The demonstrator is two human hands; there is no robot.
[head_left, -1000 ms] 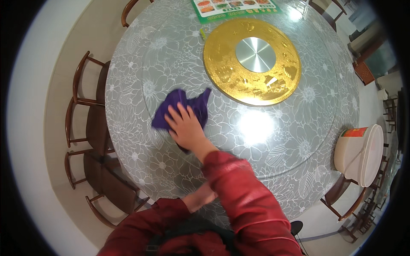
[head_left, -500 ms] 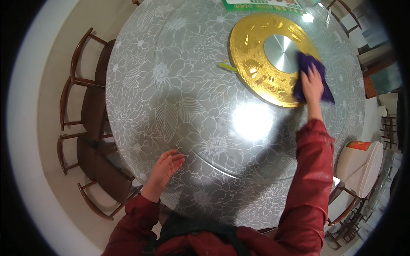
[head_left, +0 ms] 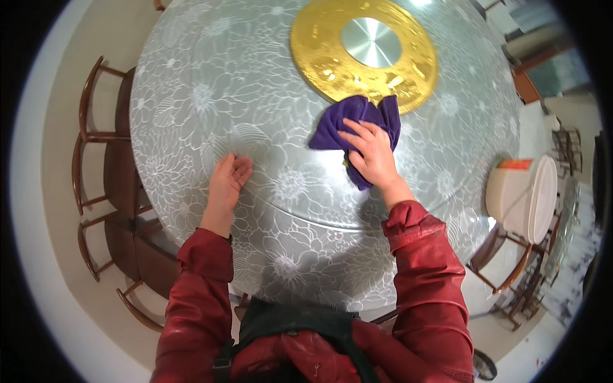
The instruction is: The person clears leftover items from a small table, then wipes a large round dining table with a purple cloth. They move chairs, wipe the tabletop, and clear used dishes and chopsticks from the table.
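Observation:
My right hand (head_left: 373, 153) lies palm down on a purple cloth (head_left: 332, 127), its fingers bent over the fabric and pressing it to the round table (head_left: 191, 127). The bunched cloth meets the near edge of a gold disc with a silver centre (head_left: 310, 48). A bit of yellow-green scrap (head_left: 345, 161) peeks out beside the cloth; the rest of it is hidden. On the left, my left hand (head_left: 225, 185) holds nothing, fingers loosely apart, over or against the patterned grey tabletop; whether it touches I cannot tell.
Brown wooden chairs (head_left: 118, 169) line the table's left side. A white lidded bucket (head_left: 520, 198) stands on a chair (head_left: 501, 255) at the right. A curved rim line crosses the near part of the tabletop.
My right hand has pulled the cloth from the disc's right side to its near edge, toward me and leftward. The yellow-green scrap left of the disc is now beside the cloth. My view has shifted.

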